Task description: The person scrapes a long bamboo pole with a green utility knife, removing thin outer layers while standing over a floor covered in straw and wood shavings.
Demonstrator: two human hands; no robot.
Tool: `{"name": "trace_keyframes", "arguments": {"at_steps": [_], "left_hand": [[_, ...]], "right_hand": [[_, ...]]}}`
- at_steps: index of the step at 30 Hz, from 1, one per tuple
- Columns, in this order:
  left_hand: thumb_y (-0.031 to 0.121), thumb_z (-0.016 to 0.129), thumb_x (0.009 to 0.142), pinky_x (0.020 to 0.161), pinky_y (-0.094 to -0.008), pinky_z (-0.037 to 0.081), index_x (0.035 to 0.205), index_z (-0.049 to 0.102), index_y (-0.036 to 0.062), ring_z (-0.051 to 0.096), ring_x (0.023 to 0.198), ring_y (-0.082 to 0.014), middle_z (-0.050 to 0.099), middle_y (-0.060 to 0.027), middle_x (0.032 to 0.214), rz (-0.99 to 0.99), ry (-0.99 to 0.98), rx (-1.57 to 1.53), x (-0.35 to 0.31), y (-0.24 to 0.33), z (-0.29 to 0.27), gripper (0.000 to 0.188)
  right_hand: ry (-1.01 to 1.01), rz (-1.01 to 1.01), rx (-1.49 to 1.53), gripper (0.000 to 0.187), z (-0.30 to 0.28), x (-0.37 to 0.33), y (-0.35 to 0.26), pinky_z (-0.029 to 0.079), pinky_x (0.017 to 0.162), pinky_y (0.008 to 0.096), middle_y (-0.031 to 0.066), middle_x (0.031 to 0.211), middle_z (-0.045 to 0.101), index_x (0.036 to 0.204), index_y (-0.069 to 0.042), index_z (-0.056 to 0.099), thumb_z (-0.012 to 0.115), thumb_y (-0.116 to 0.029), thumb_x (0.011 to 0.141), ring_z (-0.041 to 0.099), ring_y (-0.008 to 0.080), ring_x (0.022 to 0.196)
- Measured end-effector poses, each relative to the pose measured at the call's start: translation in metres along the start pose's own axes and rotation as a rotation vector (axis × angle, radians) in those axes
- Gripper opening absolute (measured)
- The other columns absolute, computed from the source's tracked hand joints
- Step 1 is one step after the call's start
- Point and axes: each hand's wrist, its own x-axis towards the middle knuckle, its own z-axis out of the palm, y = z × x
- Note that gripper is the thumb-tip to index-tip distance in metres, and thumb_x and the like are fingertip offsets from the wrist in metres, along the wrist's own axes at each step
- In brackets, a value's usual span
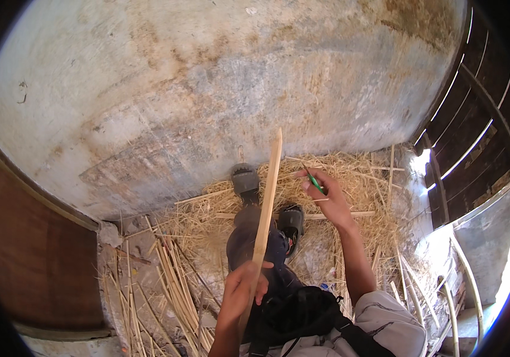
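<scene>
- Running from near to far through the middle of the scene, a pale wooden strip (268, 208) leans over one trouser leg (243, 233), its tapered far end showing against the wall (219, 101); whether that tip touches the wall, I cannot tell.
- The left hand (245, 288) is closed around the nearer part of the strip, thumb toward the right.
- To the right of the strip and farther off, the right hand (327, 193) is curled around a small knife (314, 182) with a green handle, its dark, narrow blade pointing far and left, apart from the strip.
- Beneath them, a black shoe (245, 179) stands left of the strip and another shoe (291, 225) stands to its right, nearer.
- Straw-like shavings (356, 181) cover the floor around both shoes, thickest along the foot of the stained wall.
- Near and left lie many long, thin sticks (174, 276), roughly side by side.
- Farther left is a brown panel (34, 250); far right, a dark slatted panel (475, 143) lets light through its gaps.
- Nearest of all, a black bag (296, 315) sits beside a pale sleeve (389, 315).
</scene>
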Motion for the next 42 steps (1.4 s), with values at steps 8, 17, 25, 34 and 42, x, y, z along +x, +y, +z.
{"name": "trace_keyframes", "arguments": {"at_steps": [8, 17, 25, 34, 42], "left_hand": [[0.032, 0.037, 0.118, 0.050, -0.0275, 0.044, 0.120, 0.064, -0.0058, 0.051, 0.054, -0.0113, 0.058, -0.0050, 0.070, -0.033, -0.123, -0.040, 0.012, 0.014, 0.004, 0.047], [0.040, 0.044, 0.116, 0.055, -0.0269, 0.045, 0.107, 0.063, -0.0004, 0.053, 0.057, -0.0122, 0.054, -0.0028, 0.068, 0.129, -0.057, 0.052, 0.026, 0.019, 0.017, 0.045], [0.047, 0.042, 0.115, 0.053, -0.0217, 0.028, 0.100, 0.059, 0.0095, 0.040, 0.060, -0.0042, 0.048, 0.0031, 0.074, 0.018, 0.001, -0.046, 0.023, 0.025, 0.018, 0.043], [0.054, 0.039, 0.114, 0.055, -0.0235, 0.026, 0.095, 0.052, 0.0116, 0.034, 0.061, -0.0059, 0.043, 0.0031, 0.076, 0.000, -0.019, -0.034, 0.023, 0.018, 0.018, 0.048], [0.057, 0.033, 0.115, 0.051, -0.0256, 0.021, 0.087, 0.047, 0.0114, 0.030, 0.057, -0.0058, 0.037, 0.0046, 0.067, 0.144, 0.140, 0.122, 0.028, 0.012, 0.027, 0.056]], "right_hand": [[-0.212, 0.035, 0.428, 0.030, 0.036, -0.025, -0.041, 0.054, 0.081, 0.0258, 0.0035, 0.097, 0.073, 0.126, 0.002, 0.069, 0.073, -0.017, 0.104, 0.066, 0.0096, 0.090], [-0.165, -0.025, 0.376, 0.027, 0.041, -0.031, -0.042, 0.053, 0.073, 0.0286, 0.0046, 0.098, 0.072, 0.120, 0.003, 0.070, 0.075, -0.016, 0.101, 0.066, 0.0106, 0.083], [-0.188, -0.503, -0.101, 0.036, 0.034, -0.052, -0.028, 0.051, 0.062, 0.0334, 0.0062, 0.082, 0.067, 0.118, -0.007, 0.074, 0.082, -0.030, 0.093, 0.065, 0.0196, 0.066], [-0.186, -0.603, -0.342, 0.040, 0.030, -0.058, -0.038, 0.048, 0.053, 0.0341, 0.0018, 0.073, 0.067, 0.117, -0.013, 0.080, 0.088, -0.031, 0.082, 0.063, 0.0194, 0.057], [-0.072, -0.566, -0.459, 0.041, 0.036, -0.061, -0.048, 0.047, 0.053, 0.0350, 0.0013, 0.070, 0.065, 0.119, -0.017, 0.081, 0.089, -0.032, 0.081, 0.061, 0.0189, 0.055]]}}
